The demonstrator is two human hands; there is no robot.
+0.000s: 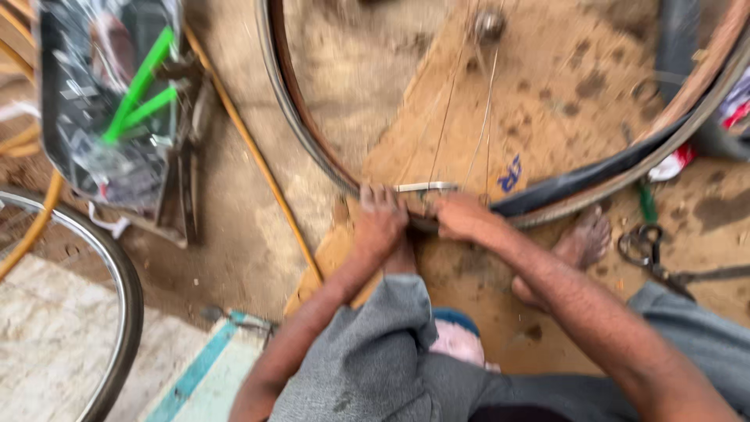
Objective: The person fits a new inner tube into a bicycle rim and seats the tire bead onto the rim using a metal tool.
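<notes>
A bicycle wheel rim (pixel 312 133) with thin spokes lies flat on a wooden board (pixel 562 86) on the ground. My left hand (pixel 380 220) and my right hand (pixel 462 216) both grip the near edge of the rim, close together. A flat metal tool (pixel 426 187) sticks out between them at the rim. A black tyre or tube (pixel 578 176) hangs loose along the rim to the right of my right hand. My bare foot (pixel 582 242) rests on the board beside it. The picture is blurred.
A plastic-wrapped black part with green rods (pixel 117 101) lies at upper left. Another wheel (pixel 117 273) curves at lower left. Scissors (pixel 648 250) lie at right beside a green-handled tool (pixel 647 203). An orange hose (pixel 250 148) crosses the dirt floor.
</notes>
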